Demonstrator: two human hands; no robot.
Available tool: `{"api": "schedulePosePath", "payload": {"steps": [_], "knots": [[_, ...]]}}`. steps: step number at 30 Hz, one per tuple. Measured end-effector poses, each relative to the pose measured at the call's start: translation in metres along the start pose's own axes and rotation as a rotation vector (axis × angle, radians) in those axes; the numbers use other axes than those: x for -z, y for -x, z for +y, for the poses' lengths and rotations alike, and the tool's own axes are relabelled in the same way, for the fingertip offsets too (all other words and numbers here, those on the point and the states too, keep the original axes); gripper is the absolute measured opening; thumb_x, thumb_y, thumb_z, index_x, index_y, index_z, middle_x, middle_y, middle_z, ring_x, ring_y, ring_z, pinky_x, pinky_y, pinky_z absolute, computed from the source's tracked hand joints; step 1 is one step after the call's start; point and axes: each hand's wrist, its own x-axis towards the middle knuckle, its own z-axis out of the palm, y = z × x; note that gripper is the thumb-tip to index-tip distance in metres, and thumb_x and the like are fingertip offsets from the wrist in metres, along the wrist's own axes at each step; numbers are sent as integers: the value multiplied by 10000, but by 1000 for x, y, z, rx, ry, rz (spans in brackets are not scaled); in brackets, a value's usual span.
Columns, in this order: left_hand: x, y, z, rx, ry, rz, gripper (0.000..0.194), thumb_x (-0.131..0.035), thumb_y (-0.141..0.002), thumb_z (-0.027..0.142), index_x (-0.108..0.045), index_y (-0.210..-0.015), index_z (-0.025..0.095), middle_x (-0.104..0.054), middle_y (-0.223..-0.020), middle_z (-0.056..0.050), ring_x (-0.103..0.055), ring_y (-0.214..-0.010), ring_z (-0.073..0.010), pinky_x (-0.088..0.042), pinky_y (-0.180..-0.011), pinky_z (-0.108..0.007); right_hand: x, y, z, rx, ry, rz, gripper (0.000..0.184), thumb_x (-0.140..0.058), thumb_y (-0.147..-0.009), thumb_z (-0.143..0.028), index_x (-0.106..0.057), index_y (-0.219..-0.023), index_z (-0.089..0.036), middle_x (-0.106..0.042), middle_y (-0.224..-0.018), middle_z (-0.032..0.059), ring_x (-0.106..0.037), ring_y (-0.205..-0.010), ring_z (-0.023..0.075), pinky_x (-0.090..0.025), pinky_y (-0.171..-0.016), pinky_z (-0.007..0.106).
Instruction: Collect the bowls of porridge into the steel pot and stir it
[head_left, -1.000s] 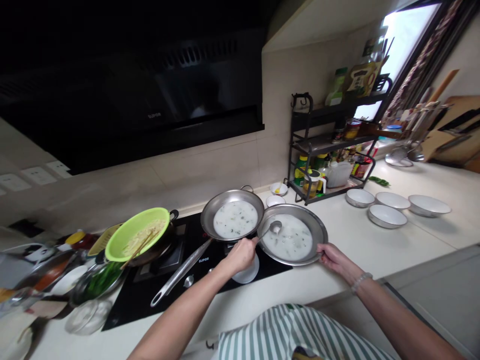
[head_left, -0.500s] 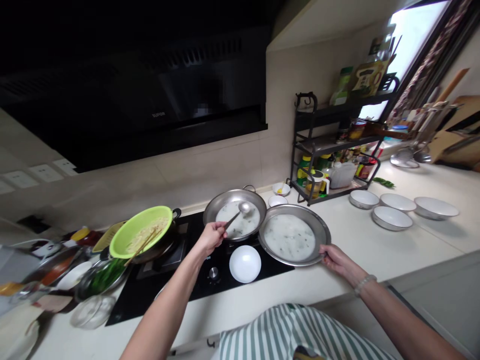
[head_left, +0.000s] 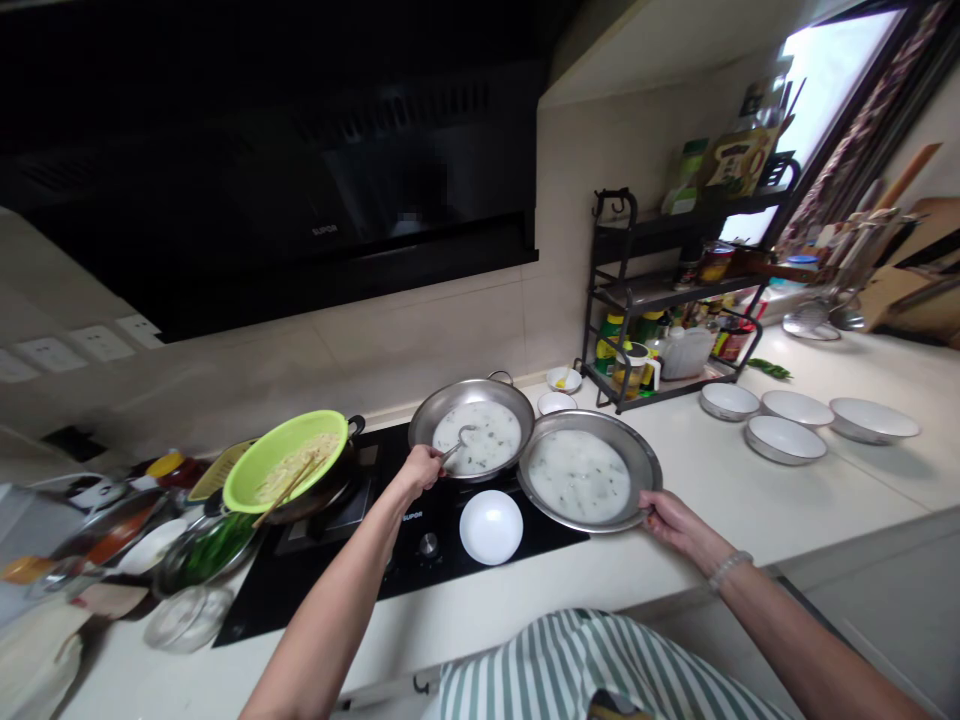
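Observation:
My left hand [head_left: 424, 468] is closed round the handle of a ladle [head_left: 454, 449], whose bowl is dipped into white soup with green bits. That soup fills part of a steel pan [head_left: 429, 408] at the back of the stove. In front and to the right, a second steel pan [head_left: 643, 458] holds similar white soup; my right hand [head_left: 667, 514] grips its handle at the right rim. The two pans overlap or touch at their rims. Just in front of them stands a white bowl [head_left: 491, 528] on the black stove.
At left, a lime-green colander [head_left: 241, 478] with pale food and chopsticks [head_left: 289, 488] sits over a dark pot. Farther left are greens [head_left: 217, 548] and a glass bowl [head_left: 187, 620]. A spice rack [head_left: 622, 290] stands behind; several white bowls [head_left: 786, 440] line the right counter.
The ladle's bowl, held above the soup half a second ago, has gone down into the soup of the rear pan. My right hand and its pan stay nearly still.

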Motion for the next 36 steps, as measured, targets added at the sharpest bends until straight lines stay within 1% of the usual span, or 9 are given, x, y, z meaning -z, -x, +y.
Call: {"api": "schedulePosePath", "payload": {"steps": [5,8,11,13,18,23,27,32,36], "knots": [[11,8,3,59,207,-46,137,-654,-809,208,-574,-833,99,-492,-473,48,-252,-331,-14,-138,-364,-174,0,2,0,9,1,-10,217,-530,-563,-50,-396,-528,-217,-444,-393,-60,-386,-331,60,-352,-349,155],[17,11,4,91,299,-69,95,-640,-808,160,-568,-810,98,-481,-472,45,-248,-332,-6,-120,-356,-160,-1,1,0,13,3,-10,213,-518,-560,-50,-390,-522,-215,-425,-385,-66,-369,-322,56,-342,-344,155],[21,14,4,121,363,-86,19,-586,-813,89,-567,-808,91,-485,-476,33,-242,-329,-2,-114,-346,-147,-1,1,0,11,8,-8,204,-522,-554,-55,-396,-518,-211,-426,-390,-64,-370,-317,50,-344,-348,152],[22,15,4,134,393,-94,29,-563,-810,61,-569,-824,86,-487,-482,31,-241,-326,0,-117,-340,-140,-1,1,0,7,8,-8,194,-519,-553,-57,-402,-515,-207,-435,-398,-59,-384,-320,49,-351,-355,150],[23,19,6,152,434,-110,110,-518,-803,14,-563,-877,81,-495,-497,31,-243,-319,0,-121,-331,-132,-1,2,-1,-2,7,-3,213,-532,-558,-58,-390,-516,-211,-425,-386,-63,-364,-311,47,-336,-346,150],[21,22,9,158,450,-121,136,-481,-795,-10,-554,-860,86,-498,-489,26,-246,-316,-2,-121,-328,-130,-2,3,-1,-2,-9,-1,211,-508,-568,-42,-394,-513,-211,-431,-377,-56,-371,-319,58,-330,-341,153],[21,24,9,159,456,-140,112,-517,-780,3,-564,-842,84,-503,-493,24,-253,-320,-1,-129,-327,-130,-3,5,-1,1,-18,-6,216,-507,-569,-33,-397,-516,-212,-438,-379,-53,-373,-330,65,-348,-349,158],[21,27,9,162,452,-154,87,-587,-761,37,-574,-830,88,-508,-498,26,-271,-326,-3,-127,-330,-132,-3,6,-2,0,-7,-2,236,-530,-563,-33,-388,-516,-216,-422,-371,-54,-362,-316,63,-337,-334,162],[17,30,12,165,443,-155,91,-571,-759,33,-567,-827,93,-506,-491,31,-267,-320,-5,-120,-330,-137,-3,7,-2,7,-17,-8,231,-538,-559,-32,-399,-517,-212,-439,-378,-54,-387,-327,61,-353,-346,151]]}}
